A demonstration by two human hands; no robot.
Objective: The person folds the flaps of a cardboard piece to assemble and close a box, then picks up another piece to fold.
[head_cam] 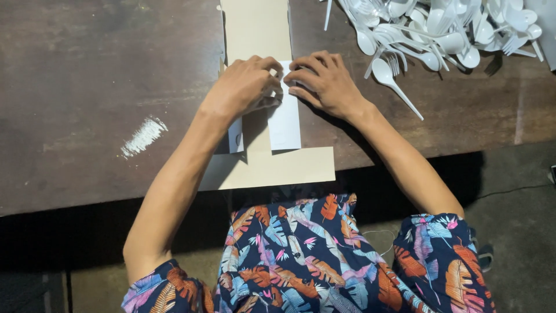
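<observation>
While the white paper strip (284, 119) lies flat on the tan cardboard sheet (259, 35) at the table's (87, 87) near edge, I see both hands on its top end. Left hand (240, 87) fingers curled, pinching it; right hand (324, 81) fingertips pressing it. Possibly a second strip under the left wrist, hard to tell. White plastic spoons and forks (440, 29) piled far right.

Bright light is falling from above onto the dark wooden table (87, 87), glaring off the pile of white plastic cutlery (440, 29) at its far right. My arms are casting shadows, and below the table's near edge everything is sinking into blackness.
</observation>
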